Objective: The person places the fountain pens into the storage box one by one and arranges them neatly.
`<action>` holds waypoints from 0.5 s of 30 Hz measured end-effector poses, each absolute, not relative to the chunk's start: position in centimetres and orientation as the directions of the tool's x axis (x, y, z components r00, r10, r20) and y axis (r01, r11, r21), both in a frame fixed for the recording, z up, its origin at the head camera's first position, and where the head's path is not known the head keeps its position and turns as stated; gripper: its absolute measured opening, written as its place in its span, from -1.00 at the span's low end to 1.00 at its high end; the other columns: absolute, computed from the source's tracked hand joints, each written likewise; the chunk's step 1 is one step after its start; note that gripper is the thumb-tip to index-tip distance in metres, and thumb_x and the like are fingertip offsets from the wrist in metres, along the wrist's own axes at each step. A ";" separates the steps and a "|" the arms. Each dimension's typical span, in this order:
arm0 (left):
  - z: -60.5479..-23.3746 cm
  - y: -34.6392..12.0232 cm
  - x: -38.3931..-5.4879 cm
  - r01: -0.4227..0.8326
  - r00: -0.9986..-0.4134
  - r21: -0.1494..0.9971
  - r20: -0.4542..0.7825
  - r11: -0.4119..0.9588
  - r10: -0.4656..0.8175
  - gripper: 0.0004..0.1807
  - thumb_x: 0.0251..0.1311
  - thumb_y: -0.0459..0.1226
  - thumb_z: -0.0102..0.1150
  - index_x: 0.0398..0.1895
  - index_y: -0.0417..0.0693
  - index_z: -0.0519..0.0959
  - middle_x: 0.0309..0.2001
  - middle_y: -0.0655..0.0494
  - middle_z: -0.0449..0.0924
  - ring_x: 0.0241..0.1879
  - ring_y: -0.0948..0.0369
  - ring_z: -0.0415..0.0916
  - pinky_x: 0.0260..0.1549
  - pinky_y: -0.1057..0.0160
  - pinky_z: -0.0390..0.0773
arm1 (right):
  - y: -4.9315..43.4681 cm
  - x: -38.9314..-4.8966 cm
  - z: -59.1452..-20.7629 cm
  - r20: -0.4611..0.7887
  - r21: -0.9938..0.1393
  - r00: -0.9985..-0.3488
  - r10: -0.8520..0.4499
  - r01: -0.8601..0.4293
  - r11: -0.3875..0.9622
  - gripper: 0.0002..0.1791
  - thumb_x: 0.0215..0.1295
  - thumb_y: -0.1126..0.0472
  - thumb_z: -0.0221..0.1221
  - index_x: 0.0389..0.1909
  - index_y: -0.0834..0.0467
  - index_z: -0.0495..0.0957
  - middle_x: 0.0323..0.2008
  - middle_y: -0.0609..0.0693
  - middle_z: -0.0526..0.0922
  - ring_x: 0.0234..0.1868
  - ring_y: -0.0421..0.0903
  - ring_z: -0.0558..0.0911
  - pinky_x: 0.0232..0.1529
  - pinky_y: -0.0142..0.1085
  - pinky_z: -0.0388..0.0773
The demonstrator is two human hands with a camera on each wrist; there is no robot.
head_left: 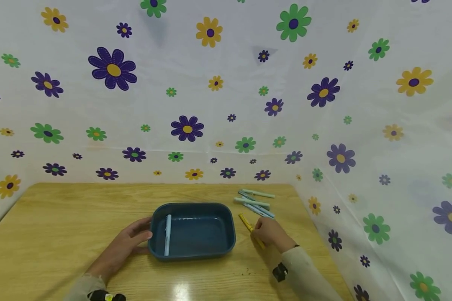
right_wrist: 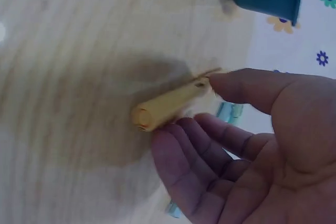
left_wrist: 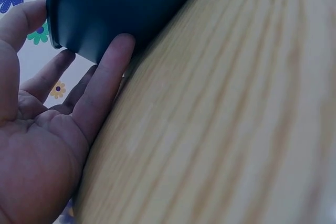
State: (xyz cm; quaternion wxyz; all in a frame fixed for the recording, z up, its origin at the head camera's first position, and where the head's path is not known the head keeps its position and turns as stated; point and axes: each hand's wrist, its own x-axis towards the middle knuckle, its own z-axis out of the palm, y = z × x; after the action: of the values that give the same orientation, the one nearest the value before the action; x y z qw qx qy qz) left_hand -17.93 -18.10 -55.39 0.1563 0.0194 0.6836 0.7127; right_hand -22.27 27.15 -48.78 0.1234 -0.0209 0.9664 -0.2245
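A yellow pen (head_left: 246,223) is pinched between the thumb and fingers of my right hand (head_left: 272,234), just above the table right of a dark blue tray (head_left: 192,257). In the right wrist view one end of the yellow pen (right_wrist: 168,106) points away from the fingers. My left hand (head_left: 126,244) touches the tray's left side from outside, its fingers spread and fairly straight along the wall (left_wrist: 121,9). Inside the tray, near its left end, lies a light blue pen (head_left: 168,235).
Several pale green and light blue pens (head_left: 252,202) lie in a loose pile behind my right hand. Small dark specks (head_left: 248,272) dot the wooden table (head_left: 79,213) near its front. Flower-patterned sheeting (head_left: 241,100) rises at the back and sides.
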 end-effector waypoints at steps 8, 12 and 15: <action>-55.3 -18.3 -17.9 -0.194 -0.950 0.981 -0.184 -0.018 0.251 -0.31 0.49 -0.12 0.19 0.59 -0.02 0.22 0.47 -0.23 0.27 0.32 -0.11 0.43 0.01 -0.03 0.72 | 26.1 -23.9 -48.8 -0.226 -0.550 -0.961 -0.162 -0.011 0.835 -0.85 0.48 0.17 0.23 -0.15 0.20 0.63 -0.28 0.02 0.67 -0.41 -0.11 0.61 -0.38 -0.19 0.64; -55.4 -18.2 -17.9 -0.192 -0.949 0.981 -0.181 -0.018 0.258 -0.30 0.48 -0.12 0.19 0.59 -0.02 0.21 0.48 -0.23 0.26 0.31 -0.11 0.43 0.02 -0.03 0.72 | 25.5 -23.9 -49.2 -0.244 -0.591 -0.955 -0.171 0.006 0.807 -0.89 0.44 0.22 0.27 -0.17 0.21 0.61 -0.32 0.01 0.67 -0.43 -0.11 0.64 -0.40 -0.21 0.65; -55.4 -18.2 -17.9 -0.192 -0.949 0.981 -0.180 -0.023 0.258 -0.30 0.48 -0.13 0.20 0.59 -0.02 0.20 0.47 -0.24 0.26 0.31 -0.10 0.44 0.01 -0.03 0.72 | 25.3 -23.9 -49.3 -0.251 -0.606 -0.955 -0.160 0.026 0.795 -0.90 0.41 0.25 0.28 -0.18 0.21 0.62 -0.36 0.01 0.67 -0.45 -0.11 0.67 -0.40 -0.21 0.68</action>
State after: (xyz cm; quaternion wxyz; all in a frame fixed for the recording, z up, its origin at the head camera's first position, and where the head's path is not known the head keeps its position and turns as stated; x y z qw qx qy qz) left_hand -17.92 -18.19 -55.35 0.1577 0.0243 0.6811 0.7146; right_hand -23.89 25.26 -49.34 0.1463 -0.0356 0.9360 -0.3181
